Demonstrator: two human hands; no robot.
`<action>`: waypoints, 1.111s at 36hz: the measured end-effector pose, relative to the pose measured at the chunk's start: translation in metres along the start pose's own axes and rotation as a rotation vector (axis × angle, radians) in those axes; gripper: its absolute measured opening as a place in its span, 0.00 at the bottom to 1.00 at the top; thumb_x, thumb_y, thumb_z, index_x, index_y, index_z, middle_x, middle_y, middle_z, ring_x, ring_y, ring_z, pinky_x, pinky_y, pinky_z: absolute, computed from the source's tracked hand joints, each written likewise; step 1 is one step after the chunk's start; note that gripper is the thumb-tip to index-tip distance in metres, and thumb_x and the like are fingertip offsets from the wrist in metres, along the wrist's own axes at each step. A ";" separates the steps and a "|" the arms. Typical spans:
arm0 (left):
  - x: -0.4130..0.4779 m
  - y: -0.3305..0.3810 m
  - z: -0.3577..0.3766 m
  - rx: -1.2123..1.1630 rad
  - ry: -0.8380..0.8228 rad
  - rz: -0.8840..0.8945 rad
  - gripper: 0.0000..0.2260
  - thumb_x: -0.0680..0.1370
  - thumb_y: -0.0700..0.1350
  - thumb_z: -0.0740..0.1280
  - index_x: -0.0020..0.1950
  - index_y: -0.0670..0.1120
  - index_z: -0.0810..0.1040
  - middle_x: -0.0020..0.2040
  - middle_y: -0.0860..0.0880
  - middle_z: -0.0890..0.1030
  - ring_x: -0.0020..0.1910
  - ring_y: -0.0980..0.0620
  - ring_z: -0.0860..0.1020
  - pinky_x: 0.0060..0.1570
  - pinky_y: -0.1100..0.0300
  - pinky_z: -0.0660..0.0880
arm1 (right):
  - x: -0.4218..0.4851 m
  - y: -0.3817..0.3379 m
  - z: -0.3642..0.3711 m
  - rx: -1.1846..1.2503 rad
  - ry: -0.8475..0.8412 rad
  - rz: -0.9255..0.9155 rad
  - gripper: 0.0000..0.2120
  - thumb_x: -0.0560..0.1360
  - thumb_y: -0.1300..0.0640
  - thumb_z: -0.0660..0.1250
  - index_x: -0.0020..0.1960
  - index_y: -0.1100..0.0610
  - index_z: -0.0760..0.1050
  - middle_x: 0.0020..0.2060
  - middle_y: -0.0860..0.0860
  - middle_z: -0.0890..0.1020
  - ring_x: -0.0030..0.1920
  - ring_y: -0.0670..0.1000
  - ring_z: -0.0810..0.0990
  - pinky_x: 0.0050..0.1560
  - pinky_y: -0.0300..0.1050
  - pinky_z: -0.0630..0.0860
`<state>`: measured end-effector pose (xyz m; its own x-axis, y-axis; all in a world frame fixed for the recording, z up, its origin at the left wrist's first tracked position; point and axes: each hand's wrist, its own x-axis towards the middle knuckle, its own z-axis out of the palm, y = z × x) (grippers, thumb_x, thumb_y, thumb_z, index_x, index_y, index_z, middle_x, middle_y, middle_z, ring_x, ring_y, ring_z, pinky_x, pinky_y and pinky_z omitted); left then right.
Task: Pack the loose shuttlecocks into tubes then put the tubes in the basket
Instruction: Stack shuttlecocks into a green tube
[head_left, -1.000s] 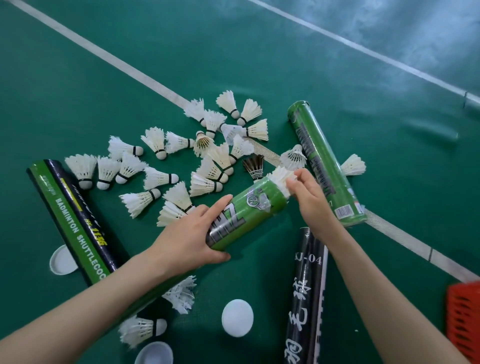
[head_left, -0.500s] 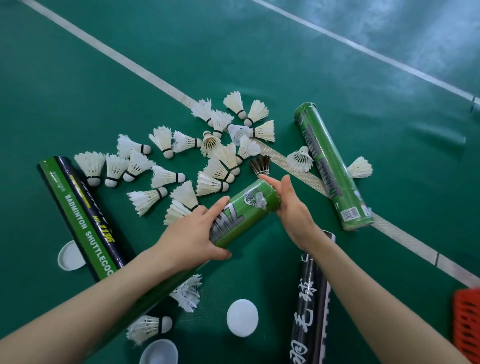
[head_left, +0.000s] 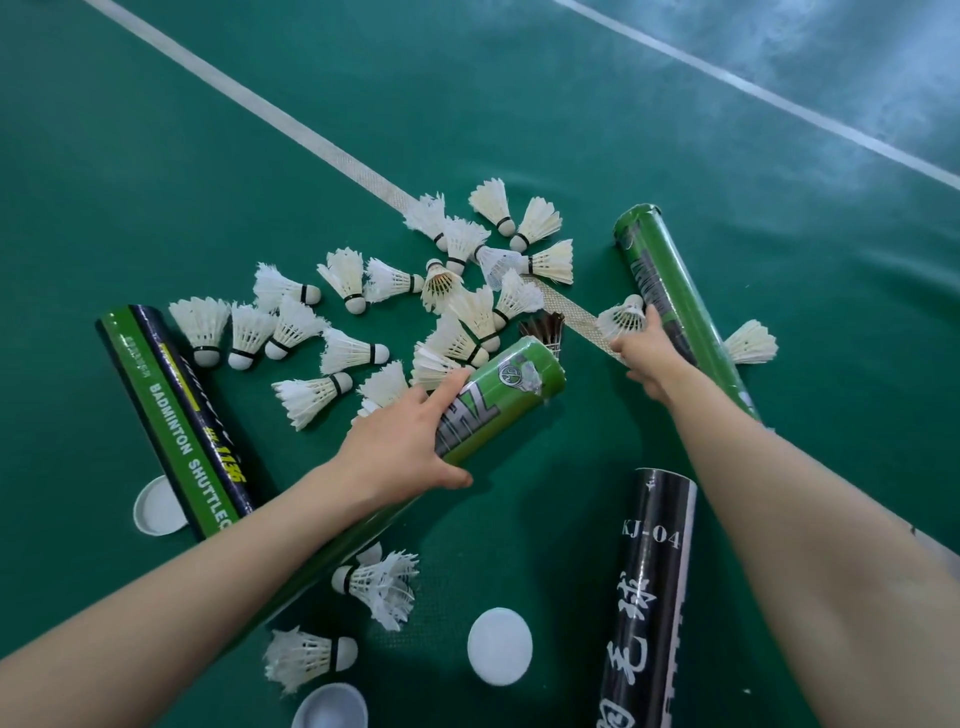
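- Gripped a green tube (head_left: 498, 400) in the left hand (head_left: 400, 447), fingers curled over the top and thumb under it.
- Held it tilted, far end up and to the right, close to 1 dark shuttlecock (head_left: 543, 330), near end hidden under the left arm.
- Touched 1 white shuttlecock (head_left: 621, 318) with the right hand (head_left: 644, 358), thumb above it and fingers below.
- Could not tell if that hand pinched it or only touched it.
- Saw that shuttlecock on the white line (head_left: 291, 124), just beside the other green tube (head_left: 670, 296), which lay flat on the floor.
- Saw 1 more lone shuttlecock (head_left: 750, 342) on the far side of that tube.
- Saw a big pile of white shuttlecocks (head_left: 457, 312) spread on the floor past the left hand.
- Saw a black and green tube (head_left: 176, 415) lying to the left of the pile.
- Saw a black tube (head_left: 654, 571), marked KJ-04, lying between the 2 arms.
- Saw 2 loose shuttlecocks (head_left: 379, 582) (head_left: 306, 657) down by the left arm.
- Counted 3 round white caps: 1 in the middle (head_left: 500, 644), 1 touching the black and green tube (head_left: 156, 506), 1 at the bottom edge (head_left: 330, 709).
- Saw all of it on a green floor (head_left: 156, 156).
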<state>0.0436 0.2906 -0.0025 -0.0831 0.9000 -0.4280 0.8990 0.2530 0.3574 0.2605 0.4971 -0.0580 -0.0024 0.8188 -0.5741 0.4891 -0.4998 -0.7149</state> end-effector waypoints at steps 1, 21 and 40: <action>0.000 0.000 0.001 0.000 -0.004 -0.001 0.48 0.67 0.62 0.72 0.75 0.64 0.42 0.59 0.51 0.70 0.54 0.49 0.73 0.52 0.53 0.75 | 0.001 -0.001 0.001 0.009 -0.017 0.019 0.36 0.80 0.64 0.58 0.79 0.46 0.42 0.76 0.55 0.59 0.70 0.60 0.65 0.68 0.59 0.66; 0.003 -0.005 0.008 0.035 -0.027 -0.015 0.48 0.67 0.64 0.71 0.75 0.65 0.40 0.56 0.51 0.70 0.51 0.49 0.74 0.50 0.51 0.76 | -0.073 0.029 0.004 0.049 0.356 -0.571 0.05 0.75 0.53 0.70 0.50 0.51 0.78 0.43 0.42 0.82 0.46 0.43 0.81 0.54 0.44 0.79; -0.020 -0.011 -0.007 0.052 -0.009 0.145 0.48 0.68 0.62 0.71 0.72 0.69 0.36 0.59 0.54 0.68 0.51 0.52 0.73 0.50 0.54 0.75 | -0.112 0.034 -0.025 0.113 0.017 -0.740 0.11 0.75 0.68 0.68 0.50 0.53 0.78 0.45 0.49 0.82 0.48 0.43 0.81 0.54 0.35 0.76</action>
<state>0.0324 0.2721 0.0076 0.0533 0.9224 -0.3825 0.9223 0.1014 0.3729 0.2998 0.3954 -0.0081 -0.2824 0.9561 0.0787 0.2723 0.1585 -0.9491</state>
